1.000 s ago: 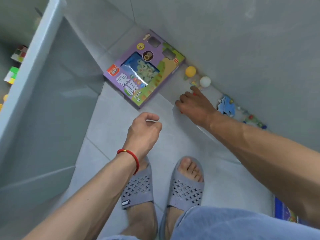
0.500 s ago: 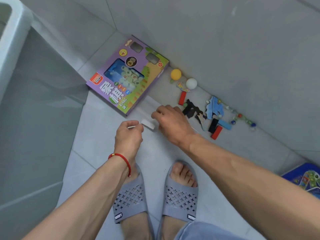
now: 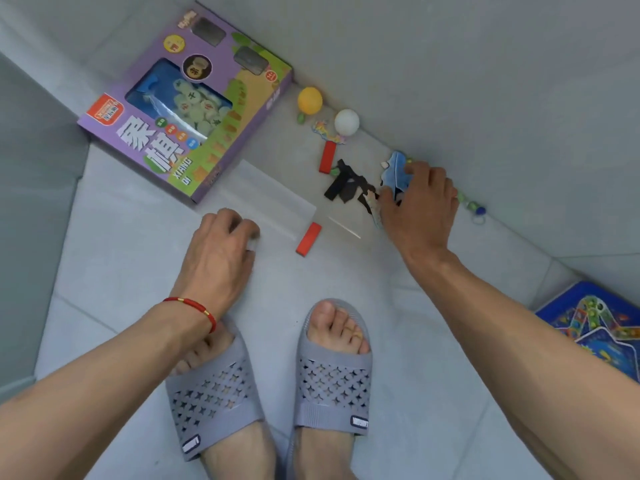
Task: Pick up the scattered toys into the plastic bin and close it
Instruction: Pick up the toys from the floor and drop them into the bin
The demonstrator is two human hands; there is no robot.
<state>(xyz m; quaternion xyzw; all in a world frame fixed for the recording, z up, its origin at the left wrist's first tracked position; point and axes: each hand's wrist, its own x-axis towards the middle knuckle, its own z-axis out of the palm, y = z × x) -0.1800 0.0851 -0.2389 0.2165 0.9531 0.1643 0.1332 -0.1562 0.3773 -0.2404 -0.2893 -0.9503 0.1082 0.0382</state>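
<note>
Toys scattered along wall, right hand (image 3: pixel 417 209) fingers pinching blue piece (image 3: pixel 394 171), left hand (image 3: pixel 221 251) fingers curled closed.

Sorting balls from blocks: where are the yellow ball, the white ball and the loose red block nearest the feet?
yellow ball (image 3: pixel 310 100): head view, centre of ball.
white ball (image 3: pixel 346 122): head view, centre of ball.
red block (image 3: pixel 309 238): head view, middle of top face.

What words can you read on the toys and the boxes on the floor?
"象棋" in big white characters on the purple game box.
"XIANG QI" in white letters below them on the same box; the last letters are hard to make out.
Red brand label at the box's corner: too blurred to read.
Small round badges and the characters on the pieces in its window: too small to read.
Blue board: only pictures show.
Slipper tags: unreadable.
</note>
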